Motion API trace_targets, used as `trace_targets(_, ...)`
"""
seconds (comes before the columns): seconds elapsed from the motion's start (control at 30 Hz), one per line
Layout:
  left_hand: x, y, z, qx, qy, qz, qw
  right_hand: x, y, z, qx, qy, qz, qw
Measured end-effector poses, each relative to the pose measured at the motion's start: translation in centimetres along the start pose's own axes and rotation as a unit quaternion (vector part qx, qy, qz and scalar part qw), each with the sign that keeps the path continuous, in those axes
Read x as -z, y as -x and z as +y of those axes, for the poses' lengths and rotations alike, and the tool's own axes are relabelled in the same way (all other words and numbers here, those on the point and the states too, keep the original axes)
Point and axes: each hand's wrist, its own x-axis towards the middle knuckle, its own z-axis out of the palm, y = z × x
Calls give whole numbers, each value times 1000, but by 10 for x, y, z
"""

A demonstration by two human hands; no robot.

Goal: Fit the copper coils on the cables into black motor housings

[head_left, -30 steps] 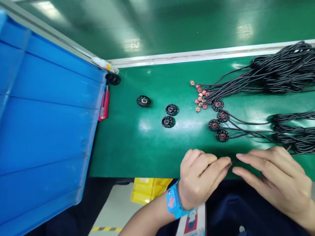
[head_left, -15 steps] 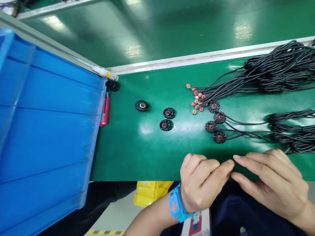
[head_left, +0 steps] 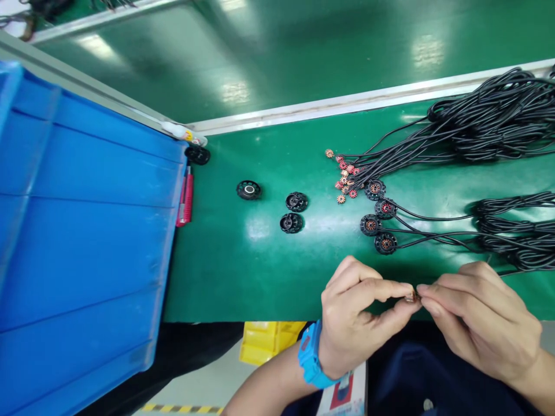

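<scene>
My left hand (head_left: 362, 315), with a blue strap (head_left: 314, 358) on its wrist, pinches a small copper-coloured piece (head_left: 410, 297) between thumb and forefinger. Right beside it, my right hand (head_left: 481, 318) has thumb and forefinger pressed together at the piece's dark end; what they grip is mostly hidden. Both hands are over the front edge of the green table (head_left: 225, 260). Beyond them lie several black round housings with copper or red ribbed centres (head_left: 385, 243), each joined to a black cable (head_left: 433, 235).
Loose ribbed red and copper cable ends (head_left: 344, 180) lie behind, leading to a large cable bundle (head_left: 489, 121). Black round parts (head_left: 291, 222) sit mid-table. A big blue bin (head_left: 87, 231), a red-handled tool (head_left: 185, 199) and a white bottle (head_left: 184, 133) are left. A yellow bin (head_left: 269, 341) is below.
My left hand's thumb and forefinger have turned, bringing the small copper-coloured piece into view. My right fingertips have closed together beside it.
</scene>
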Motion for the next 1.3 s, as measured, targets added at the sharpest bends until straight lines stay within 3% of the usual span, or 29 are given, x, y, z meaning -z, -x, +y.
trace_targets(0.23,1,1,-1,-45,-48,22,998,5,-14,3,-39,-2,-51,998)
trace_targets(0.4,3,2,-1,-75,-100,28,992,5,-14,1,-38,-23,-46,998)
trace_targets(0.73,11,-10,-9,-26,-18,-77,997,8,-14,1,-30,-4,-45,999)
trace_targets(1.07,11,-13,-14,88,131,-152,976,16,-5,0,-13,13,-62,998)
trace_targets(1.2,10,-13,-14,104,149,-165,969,10,-9,1,25,56,-48,997)
trace_targets(1.3,10,-12,-13,102,127,-151,975,6,-12,1,18,67,-33,997)
